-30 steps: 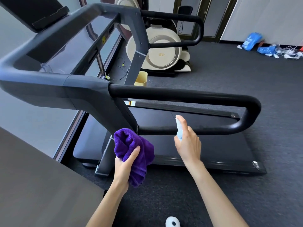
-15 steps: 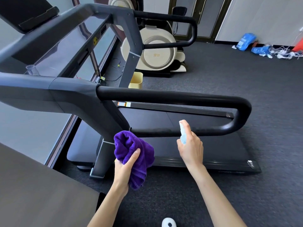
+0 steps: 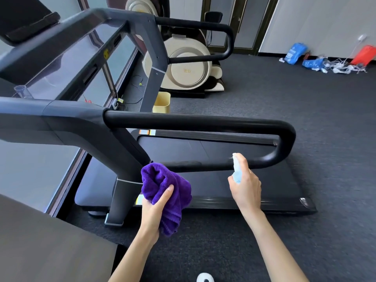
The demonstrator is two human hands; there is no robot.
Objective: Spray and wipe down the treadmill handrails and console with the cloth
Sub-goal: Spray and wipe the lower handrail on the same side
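A carpeted gym room: treadmill (image 3: 203,151), massage chair (image 3: 187,66) behind.

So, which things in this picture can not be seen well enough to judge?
- Spray bottle, head view: the right hand covers its lower part, so the liquid level is hidden.
- Console, head view: cut off by the top left edge; its screen is not visible.
- Purple cloth, head view: the left hand bunches it, so the part touching the handrail post is hidden.
- Blue bags, head view: print too small to read.

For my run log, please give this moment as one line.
left hand: holds purple cloth | right hand: holds spray bottle, aimed at near handrail | wiping: not begun
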